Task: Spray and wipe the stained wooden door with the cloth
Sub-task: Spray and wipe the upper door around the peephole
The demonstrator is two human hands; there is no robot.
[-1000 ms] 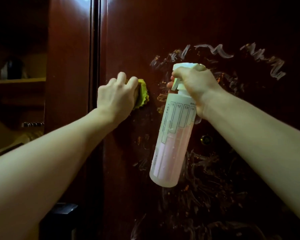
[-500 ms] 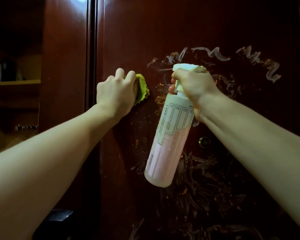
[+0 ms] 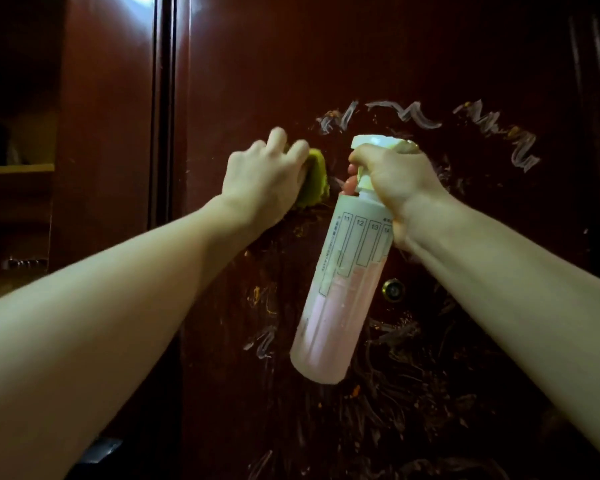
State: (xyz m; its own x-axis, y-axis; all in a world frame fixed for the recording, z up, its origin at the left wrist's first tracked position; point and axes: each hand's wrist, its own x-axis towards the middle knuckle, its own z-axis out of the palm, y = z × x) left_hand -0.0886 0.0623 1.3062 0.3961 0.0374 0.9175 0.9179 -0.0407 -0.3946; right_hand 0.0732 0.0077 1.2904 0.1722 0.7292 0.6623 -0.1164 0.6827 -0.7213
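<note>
Progress looked partial, judging by the door (image 3: 378,57) alone. Taking the small brass peephole (image 3: 393,289) as the mark and reading from left to right: left of it and a little lower, thin white streaks and orange flecks were smeared on the dark wood. Up and to the left of it, the patch round the cloth (image 3: 315,180) showed only faint marks, so wiping seemed to have begun there. Above the peephole, white zigzag stains (image 3: 409,114) ran across the panel and on to the right, unwiped. Below it and to the right, a broad tangle of pale scribbles and orange specks was also there. Most of the cleaning therefore appeared to be left.

The left hand (image 3: 264,178) reached out on a straight arm, up and to the left of the peephole. Its fingers were curled over the yellow-green cloth, gripping it and pressing it against the door. The knuckles faced the camera and the cloth bulged out at the fingertips.

The right hand (image 3: 395,181) was just above the peephole, closed round the neck of the spray bottle (image 3: 340,282). A finger lay on the trigger, and the white nozzle pointed at the door. The bottle hung down and leftward from the hand. It held pink liquid to roughly half its height, and its base lay left of and below the peephole.
</note>
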